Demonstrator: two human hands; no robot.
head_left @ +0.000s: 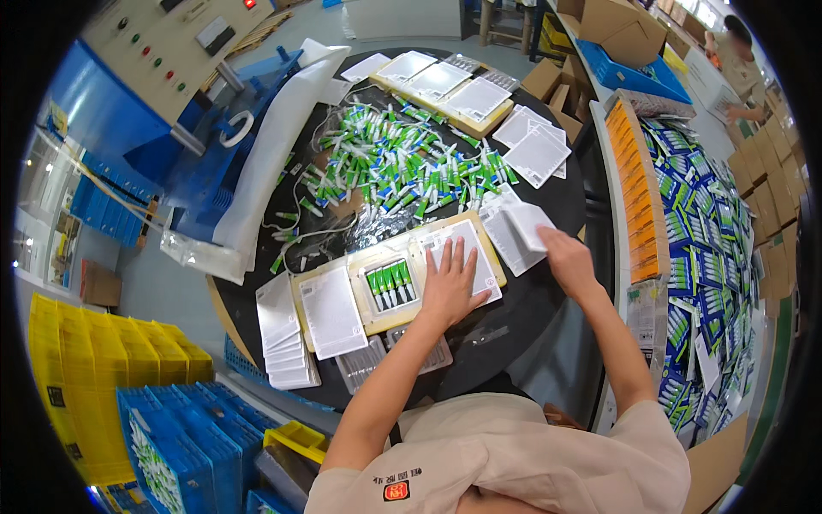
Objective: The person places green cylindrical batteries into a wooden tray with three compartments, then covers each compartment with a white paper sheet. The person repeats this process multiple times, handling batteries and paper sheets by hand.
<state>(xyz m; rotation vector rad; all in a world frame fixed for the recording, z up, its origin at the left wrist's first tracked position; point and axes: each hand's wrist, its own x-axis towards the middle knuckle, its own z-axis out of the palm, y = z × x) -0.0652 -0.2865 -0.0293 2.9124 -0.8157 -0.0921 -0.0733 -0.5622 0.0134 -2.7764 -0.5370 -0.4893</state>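
Observation:
My left hand [454, 283] lies flat with its fingers spread on a white backing card [485, 250] at the right end of a long yellow mould [505, 272]. In the mould's middle, several small green-and-white tubes [390, 285] stand side by side in a clear blister. Another white card [332, 313] covers the left end. To the right, my right hand [567, 261] grips the edge of tilted white cards [527, 224], above other cards [505, 244] lying on the black round table [488, 343]. How many cards it holds, I cannot tell.
Loose tubes [385, 167] are heaped mid-table. Beyond them sits a second card-covered yellow mould [445, 90]. Card stacks [287, 334] and clear blisters [364, 364] lie near left. A blue press [214, 163] stands left; packed blister cards [702, 257] fill a box at right. Another person [736, 68] is far right.

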